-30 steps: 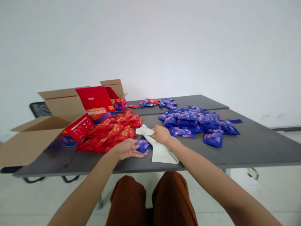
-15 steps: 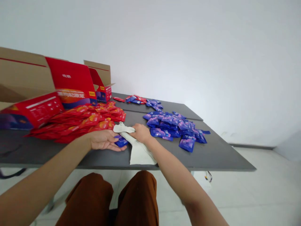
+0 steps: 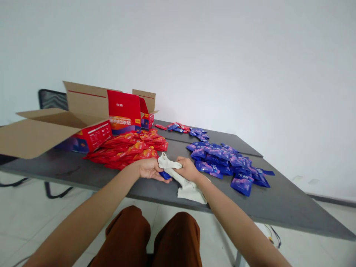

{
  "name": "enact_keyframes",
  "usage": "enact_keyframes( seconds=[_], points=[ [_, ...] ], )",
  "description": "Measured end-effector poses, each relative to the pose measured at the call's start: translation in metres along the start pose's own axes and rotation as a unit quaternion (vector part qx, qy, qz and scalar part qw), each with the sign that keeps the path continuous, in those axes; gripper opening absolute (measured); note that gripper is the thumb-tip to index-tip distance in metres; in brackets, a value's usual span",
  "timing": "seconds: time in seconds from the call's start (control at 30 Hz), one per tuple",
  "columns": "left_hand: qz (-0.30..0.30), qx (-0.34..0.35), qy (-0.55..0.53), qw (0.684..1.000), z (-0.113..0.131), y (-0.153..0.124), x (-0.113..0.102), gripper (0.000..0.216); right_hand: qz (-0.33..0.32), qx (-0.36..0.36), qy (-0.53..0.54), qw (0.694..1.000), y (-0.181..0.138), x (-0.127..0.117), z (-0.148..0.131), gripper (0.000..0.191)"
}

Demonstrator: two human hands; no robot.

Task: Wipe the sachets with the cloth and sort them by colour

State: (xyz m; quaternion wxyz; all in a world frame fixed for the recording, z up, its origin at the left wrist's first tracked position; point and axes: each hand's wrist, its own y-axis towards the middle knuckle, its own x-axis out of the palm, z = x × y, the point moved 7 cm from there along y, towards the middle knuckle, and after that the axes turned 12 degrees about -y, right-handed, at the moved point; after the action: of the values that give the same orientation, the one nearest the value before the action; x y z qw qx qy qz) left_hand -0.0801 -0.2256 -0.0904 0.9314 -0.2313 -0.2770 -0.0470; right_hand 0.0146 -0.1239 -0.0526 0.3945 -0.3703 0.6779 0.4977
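Note:
Near the table's front edge, my left hand [image 3: 151,170] is closed around a blue sachet [image 3: 165,175], mostly covered by fingers and cloth. My right hand [image 3: 188,168] grips a white cloth [image 3: 191,191], whose bunched upper end [image 3: 167,161] lies over the sachet beside my left fingers. The cloth's lower end spreads on the tabletop below my right wrist. To the left of my hands is a heap of red sachets [image 3: 128,150]. A pile of blue sachets [image 3: 219,159] lies to the right.
An open cardboard box [image 3: 97,135] with wide flaps stands at the left of the dark table [image 3: 289,207], with another red box [image 3: 148,120] behind. Farther back lie mixed red and blue sachets [image 3: 179,128] and a small blue group [image 3: 199,133]. A chair [image 3: 52,99] stands behind the boxes.
The camera view has swung left, so everything appears farther right and more of the open box shows. Both hands keep their hold on the sachet and cloth.

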Motion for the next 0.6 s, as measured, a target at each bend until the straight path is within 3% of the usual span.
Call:
enact_keyframes(
  seconds=[0.1,0.23,0.3,0.4,0.6],
  points=[
    [0.044,0.007,-0.007,0.999,-0.003,-0.001,0.002,0.043,-0.003,-0.040,0.036,0.999,-0.003,0.002,-0.008,0.019],
    [0.154,0.046,0.012,0.987,-0.010,-0.004,0.012,0.040,0.031,-0.039,-0.029,0.998,-0.012,-0.009,-0.019,0.016],
    [0.179,0.060,0.018,0.982,-0.013,-0.005,0.016,0.038,0.033,-0.043,-0.040,0.998,-0.014,-0.010,-0.025,0.019],
    [0.194,0.054,-0.005,0.980,-0.016,-0.004,0.014,0.040,0.007,-0.032,-0.061,0.998,-0.010,-0.003,-0.024,0.026],
    [0.155,0.026,-0.019,0.987,-0.011,0.001,0.013,0.027,-0.010,0.109,-0.197,0.974,0.002,-0.006,0.014,0.039]
  ],
)
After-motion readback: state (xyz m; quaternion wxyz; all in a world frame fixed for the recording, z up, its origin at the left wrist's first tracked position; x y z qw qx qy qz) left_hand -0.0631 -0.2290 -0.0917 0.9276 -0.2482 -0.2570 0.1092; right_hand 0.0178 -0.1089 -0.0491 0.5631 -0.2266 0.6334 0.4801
